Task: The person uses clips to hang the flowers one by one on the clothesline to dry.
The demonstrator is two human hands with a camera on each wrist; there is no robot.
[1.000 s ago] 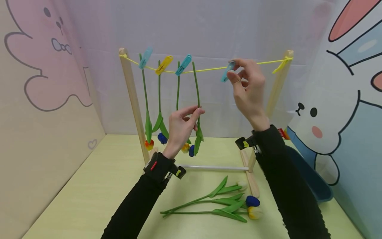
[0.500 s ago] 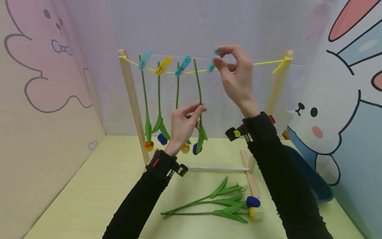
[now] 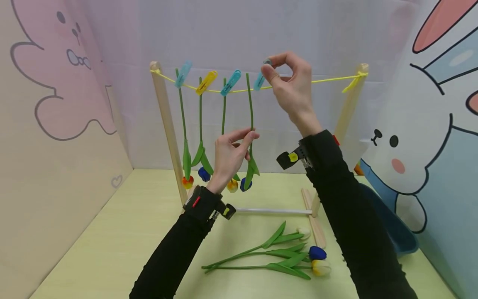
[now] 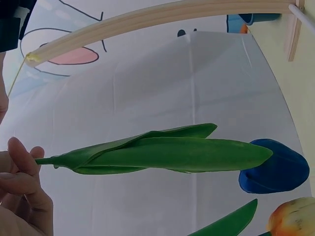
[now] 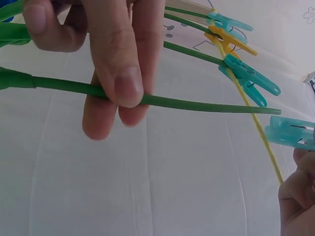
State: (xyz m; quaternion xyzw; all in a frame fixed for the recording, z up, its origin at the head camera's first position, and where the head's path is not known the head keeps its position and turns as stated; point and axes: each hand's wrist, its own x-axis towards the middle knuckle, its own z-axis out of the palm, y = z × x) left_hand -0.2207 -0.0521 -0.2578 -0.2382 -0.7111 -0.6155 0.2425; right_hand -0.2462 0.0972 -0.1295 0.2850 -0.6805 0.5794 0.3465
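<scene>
My left hand (image 3: 232,154) pinches the green stem of a blue tulip (image 4: 275,166), which hangs head down with its stem end up past the yellow line (image 3: 317,81). In my right hand (image 3: 295,85) a light blue clothespin (image 5: 290,132) is pinched between thumb and fingers, beside the top of that stem. In the right wrist view the clothespin's tip lies close to the stem end, near the line. Left of it hang several tulips, held on the line by a pale blue clothespin (image 3: 183,74), a yellow clothespin (image 3: 206,82) and a blue clothespin (image 3: 230,82).
Wooden posts (image 3: 349,104) at both sides carry the line, and a white rod (image 3: 274,211) joins their feet. Several tulips, one a blue tulip (image 3: 317,253), lie on the table (image 3: 93,249) in front. A dark blue bin (image 3: 392,220) stands at the right.
My right hand has moved left along the line with the clothespin, up to the held stem. The left hand has shifted slightly right, and the held tulip's stem now stands more upright.
</scene>
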